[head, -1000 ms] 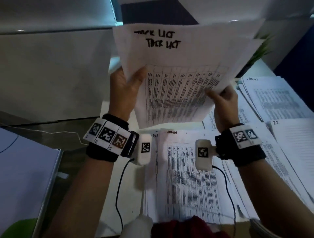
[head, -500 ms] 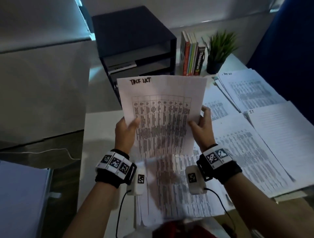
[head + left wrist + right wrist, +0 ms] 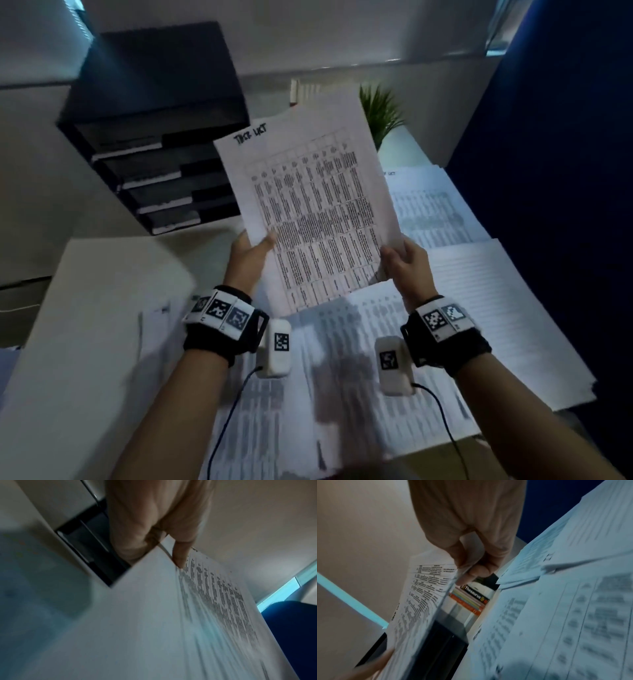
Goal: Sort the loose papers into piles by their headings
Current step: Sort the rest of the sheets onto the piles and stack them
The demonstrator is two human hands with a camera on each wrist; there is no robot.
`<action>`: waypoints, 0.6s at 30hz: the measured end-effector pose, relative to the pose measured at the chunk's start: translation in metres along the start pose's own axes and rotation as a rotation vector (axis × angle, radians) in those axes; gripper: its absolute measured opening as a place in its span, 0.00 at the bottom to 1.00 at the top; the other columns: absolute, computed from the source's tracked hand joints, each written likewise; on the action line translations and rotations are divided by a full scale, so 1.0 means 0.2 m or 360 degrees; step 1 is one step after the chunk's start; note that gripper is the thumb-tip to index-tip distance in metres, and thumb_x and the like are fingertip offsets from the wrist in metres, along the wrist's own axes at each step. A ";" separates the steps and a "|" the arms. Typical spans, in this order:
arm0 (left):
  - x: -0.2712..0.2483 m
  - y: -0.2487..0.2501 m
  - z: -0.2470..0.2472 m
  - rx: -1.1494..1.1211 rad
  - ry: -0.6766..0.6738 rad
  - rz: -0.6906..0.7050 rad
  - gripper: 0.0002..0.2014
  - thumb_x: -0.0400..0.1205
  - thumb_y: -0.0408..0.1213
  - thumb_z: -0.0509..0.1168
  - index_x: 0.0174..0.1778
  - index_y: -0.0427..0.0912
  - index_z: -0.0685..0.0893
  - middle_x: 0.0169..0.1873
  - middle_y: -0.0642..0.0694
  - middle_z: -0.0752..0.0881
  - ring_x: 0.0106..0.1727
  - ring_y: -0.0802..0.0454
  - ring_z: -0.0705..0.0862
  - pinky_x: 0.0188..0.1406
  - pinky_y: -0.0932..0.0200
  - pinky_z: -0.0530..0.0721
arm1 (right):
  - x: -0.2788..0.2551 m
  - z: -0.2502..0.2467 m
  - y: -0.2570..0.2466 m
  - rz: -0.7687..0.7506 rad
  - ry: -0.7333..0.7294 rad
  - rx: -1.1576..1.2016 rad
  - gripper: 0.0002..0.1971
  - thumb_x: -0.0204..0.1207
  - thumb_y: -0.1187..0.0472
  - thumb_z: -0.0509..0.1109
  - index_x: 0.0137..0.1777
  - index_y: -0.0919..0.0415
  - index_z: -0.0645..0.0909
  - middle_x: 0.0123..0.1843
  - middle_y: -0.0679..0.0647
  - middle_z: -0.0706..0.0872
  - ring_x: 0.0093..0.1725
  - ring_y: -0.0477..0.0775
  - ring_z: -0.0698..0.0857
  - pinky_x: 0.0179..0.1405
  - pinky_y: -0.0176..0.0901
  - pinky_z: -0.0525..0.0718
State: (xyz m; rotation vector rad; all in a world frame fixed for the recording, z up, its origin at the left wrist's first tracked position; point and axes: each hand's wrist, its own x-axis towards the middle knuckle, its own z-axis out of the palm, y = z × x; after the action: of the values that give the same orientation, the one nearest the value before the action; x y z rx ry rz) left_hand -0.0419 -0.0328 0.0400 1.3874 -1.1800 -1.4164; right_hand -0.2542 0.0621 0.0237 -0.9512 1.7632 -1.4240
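I hold a sheaf of printed sheets (image 3: pixel 308 205) with a handwritten heading at its top left, raised above the desk and tilted to the right. My left hand (image 3: pixel 250 255) pinches its lower left edge, thumb on the front; in the left wrist view the left hand (image 3: pixel 171 545) has its thumb on the sheets (image 3: pixel 171 615). My right hand (image 3: pixel 406 265) grips the lower right corner; the right wrist view shows the right hand (image 3: pixel 471 563) pinching the edge of the sheets (image 3: pixel 423 595). Piles of printed paper lie on the desk: one under my wrists (image 3: pixel 342 359), one far right (image 3: pixel 435 202), a lined one (image 3: pixel 496 301).
A black stacked letter tray (image 3: pixel 154 137) stands at the back left of the white desk (image 3: pixel 102 325). A small potted plant (image 3: pixel 380 109) and a row of books (image 3: pixel 471 600) stand at the back. A blue partition (image 3: pixel 548 171) rises along the right.
The sheets came down from close to my face and away toward the back of the desk, then swung to the right and tilted. Both hands kept hold.
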 end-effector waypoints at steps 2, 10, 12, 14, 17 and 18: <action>0.00 -0.06 0.19 0.0071 -0.0080 -0.0028 0.14 0.83 0.31 0.60 0.65 0.39 0.77 0.57 0.44 0.82 0.64 0.44 0.80 0.70 0.48 0.73 | 0.10 -0.14 0.05 0.0055 0.0003 0.0006 0.03 0.67 0.62 0.61 0.37 0.57 0.76 0.24 0.57 0.76 0.28 0.61 0.79 0.31 0.65 0.81; 0.11 -0.05 0.62 0.0512 0.0228 0.0032 0.17 0.86 0.31 0.53 0.71 0.34 0.72 0.68 0.38 0.78 0.68 0.40 0.75 0.63 0.57 0.72 | 0.42 -0.51 0.17 0.0176 -0.0663 -0.1087 0.26 0.70 0.56 0.76 0.67 0.63 0.76 0.60 0.53 0.81 0.60 0.54 0.79 0.61 0.48 0.75; 0.16 0.01 0.68 0.0523 0.0292 0.0109 0.17 0.86 0.31 0.52 0.71 0.35 0.72 0.69 0.39 0.77 0.69 0.42 0.75 0.60 0.63 0.71 | 0.47 -0.54 0.20 0.0143 -0.0792 -0.1722 0.38 0.66 0.51 0.78 0.75 0.55 0.67 0.74 0.52 0.72 0.72 0.55 0.70 0.70 0.57 0.68; 0.19 0.07 0.74 0.0538 0.0288 0.0237 0.17 0.86 0.28 0.51 0.70 0.34 0.73 0.67 0.39 0.78 0.67 0.46 0.75 0.49 0.75 0.67 | 0.49 -0.54 0.24 0.0097 -0.0956 -0.2079 0.42 0.67 0.52 0.77 0.78 0.48 0.59 0.79 0.49 0.62 0.78 0.56 0.60 0.72 0.63 0.62; 0.24 0.10 0.84 0.0522 0.0215 0.0334 0.18 0.86 0.26 0.50 0.71 0.34 0.72 0.67 0.41 0.78 0.69 0.47 0.75 0.55 0.74 0.67 | 0.51 -0.52 0.28 0.0006 -0.0967 -0.2190 0.37 0.67 0.57 0.75 0.74 0.47 0.62 0.75 0.51 0.64 0.75 0.58 0.60 0.73 0.65 0.57; 0.26 0.10 0.88 0.0495 0.0196 0.0339 0.18 0.85 0.26 0.50 0.71 0.35 0.72 0.67 0.41 0.78 0.68 0.47 0.75 0.59 0.70 0.69 | 0.52 -0.51 0.28 -0.0022 -0.0962 -0.2226 0.34 0.67 0.57 0.74 0.73 0.49 0.64 0.72 0.52 0.65 0.74 0.58 0.61 0.73 0.67 0.56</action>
State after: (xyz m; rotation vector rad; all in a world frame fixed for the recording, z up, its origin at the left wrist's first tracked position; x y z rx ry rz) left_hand -0.2213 -0.0738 0.0397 1.4837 -1.4634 -1.0156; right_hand -0.4016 0.0316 -0.0181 -1.7672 2.0781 0.3674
